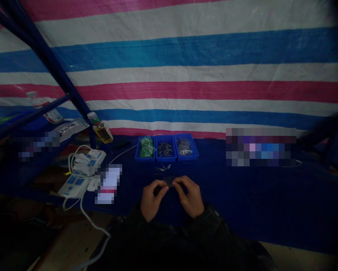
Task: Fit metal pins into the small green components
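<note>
Both hands meet over the blue table, pinching the near edge of a small, flat, see-through piece that looks like a plastic bag (169, 180). My left hand (153, 199) is closed on its left corner between thumb and fingertips. On the right corner, my right hand (190, 196) grips in the same way. Just beyond the fingers lie several thin metal pins (163, 168). Behind them stand three blue bins side by side: the left bin (145, 159) has green packets, the middle bin (165, 159) many metal pins, the right bin (187, 156) clear plastic bags.
To the left are white power strips (72, 186) with tangled cables and a blurred-out phone-like object (109, 184). A bottle of yellowish liquid (103, 132) stands by the blue metal frame (80, 101). A pixelated item (260, 147) lies at right, before the striped tarp (185, 90).
</note>
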